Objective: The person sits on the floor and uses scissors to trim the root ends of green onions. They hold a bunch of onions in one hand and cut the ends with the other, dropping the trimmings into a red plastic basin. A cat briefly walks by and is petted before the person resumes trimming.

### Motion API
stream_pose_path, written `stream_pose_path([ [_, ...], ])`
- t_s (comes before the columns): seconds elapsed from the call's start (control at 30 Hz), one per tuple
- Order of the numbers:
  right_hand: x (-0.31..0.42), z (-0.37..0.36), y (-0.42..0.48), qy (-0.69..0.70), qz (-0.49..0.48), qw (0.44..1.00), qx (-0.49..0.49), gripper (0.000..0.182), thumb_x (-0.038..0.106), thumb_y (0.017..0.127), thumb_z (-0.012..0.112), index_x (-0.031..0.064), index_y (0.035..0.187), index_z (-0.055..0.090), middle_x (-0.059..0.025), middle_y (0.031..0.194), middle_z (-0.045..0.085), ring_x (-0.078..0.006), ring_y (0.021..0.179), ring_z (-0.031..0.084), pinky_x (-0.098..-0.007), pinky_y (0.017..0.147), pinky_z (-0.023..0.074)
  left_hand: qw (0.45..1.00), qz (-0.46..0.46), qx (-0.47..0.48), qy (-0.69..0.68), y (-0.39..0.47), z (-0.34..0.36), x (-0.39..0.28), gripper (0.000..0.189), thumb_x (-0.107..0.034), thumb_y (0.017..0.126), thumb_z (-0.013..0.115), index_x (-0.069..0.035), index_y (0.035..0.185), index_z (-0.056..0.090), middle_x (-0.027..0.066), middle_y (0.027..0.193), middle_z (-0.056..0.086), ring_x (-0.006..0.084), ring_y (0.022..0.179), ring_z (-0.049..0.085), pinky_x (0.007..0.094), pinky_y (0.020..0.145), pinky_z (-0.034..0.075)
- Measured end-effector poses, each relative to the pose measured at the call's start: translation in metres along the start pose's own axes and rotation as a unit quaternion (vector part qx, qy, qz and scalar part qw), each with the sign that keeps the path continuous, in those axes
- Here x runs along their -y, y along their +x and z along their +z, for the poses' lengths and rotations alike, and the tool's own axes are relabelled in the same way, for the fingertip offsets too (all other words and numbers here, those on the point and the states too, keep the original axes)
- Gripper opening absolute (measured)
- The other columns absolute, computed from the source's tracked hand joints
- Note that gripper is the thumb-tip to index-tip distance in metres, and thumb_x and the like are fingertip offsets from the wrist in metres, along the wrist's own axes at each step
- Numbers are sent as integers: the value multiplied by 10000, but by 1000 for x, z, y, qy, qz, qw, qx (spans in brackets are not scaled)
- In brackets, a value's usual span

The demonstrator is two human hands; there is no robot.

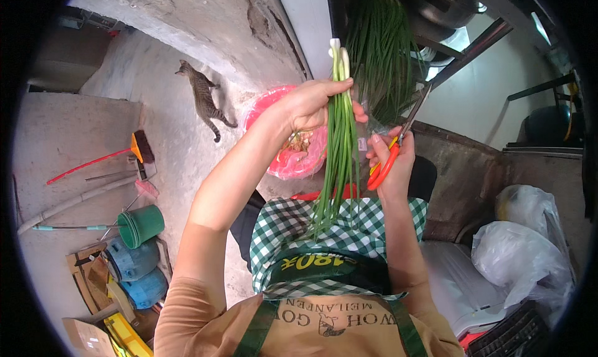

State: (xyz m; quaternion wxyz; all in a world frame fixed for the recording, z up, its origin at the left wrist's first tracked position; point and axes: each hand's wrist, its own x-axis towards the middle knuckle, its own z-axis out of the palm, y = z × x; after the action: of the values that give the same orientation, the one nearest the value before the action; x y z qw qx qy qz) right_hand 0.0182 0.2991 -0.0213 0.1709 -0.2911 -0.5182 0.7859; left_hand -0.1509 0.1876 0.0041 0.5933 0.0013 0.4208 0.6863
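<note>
My left hand (322, 102) grips a small bunch of spring onions (337, 142), white root ends pointing away from me and green tops hanging toward my lap. In my right hand (397, 165) is a pair of scissors (385, 170) with red-orange handles; its blades point up and away, apart from the bunch. Under my left forearm stands a pink basin (299, 163) lined with clear plastic, holding scraps (301, 142). A larger heap of green spring onions (383, 44) lies beyond my hands. A green checked apron (280, 226) covers my lap.
A tabby cat (203, 93) is on the concrete floor at left. Along the left wall are a broom (140, 146), a green bucket (140, 226) and blue barrels (133, 259). Plastic bags (518, 254) sit at right. A metal rack (472, 53) stands at upper right.
</note>
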Motion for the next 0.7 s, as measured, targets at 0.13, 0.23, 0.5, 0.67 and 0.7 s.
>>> stream_pose_path([
  [0.13, -10, -7, 4, 31, 19, 999, -26, 261, 61, 815, 624, 114, 948, 405, -60, 758, 586, -98, 531, 532, -183, 432, 399, 1000, 13, 24, 1, -2, -6, 4, 296, -240, 964, 354, 24, 1023, 472, 150, 854, 591, 314, 906, 609, 402, 772, 527],
  [0.23, -34, -28, 23, 66, 51, 996, -40, 279, 55, 798, 639, 106, 946, 408, -63, 774, 578, -107, 550, 543, -198, 438, 401, 999, 3, -25, 27, 8, 0, 7, 311, -238, 964, 351, 31, 1042, 485, 131, 817, 586, 294, 841, 618, 391, 743, 528],
  [0.5, -149, -92, 80, -44, 40, 992, -110, 288, -18, 763, 633, 40, 971, 443, -44, 792, 541, -134, 630, 563, -239, 501, 442, 946, 7, -227, 233, 122, 18, -30, 197, -173, 900, 437, -12, 1012, 459, 112, 668, 536, 213, 443, 525, 377, 416, 478],
  [0.67, -179, -111, 96, -115, 131, 968, -180, 336, 28, 739, 636, 3, 1046, 502, -69, 817, 559, -138, 697, 564, -254, 582, 449, 784, 82, -321, 525, 269, -22, -137, 258, -205, 849, 501, -1, 996, 556, 163, 860, 583, 268, 741, 590, 431, 627, 495],
  [0.7, -145, -96, 93, -114, 144, 972, -149, 327, 7, 751, 603, 1, 1059, 494, -64, 816, 552, -126, 679, 556, -244, 565, 445, 665, 77, -356, 653, 292, -68, -166, 311, -277, 872, 507, 0, 1001, 570, 180, 862, 584, 279, 780, 579, 430, 676, 491],
])
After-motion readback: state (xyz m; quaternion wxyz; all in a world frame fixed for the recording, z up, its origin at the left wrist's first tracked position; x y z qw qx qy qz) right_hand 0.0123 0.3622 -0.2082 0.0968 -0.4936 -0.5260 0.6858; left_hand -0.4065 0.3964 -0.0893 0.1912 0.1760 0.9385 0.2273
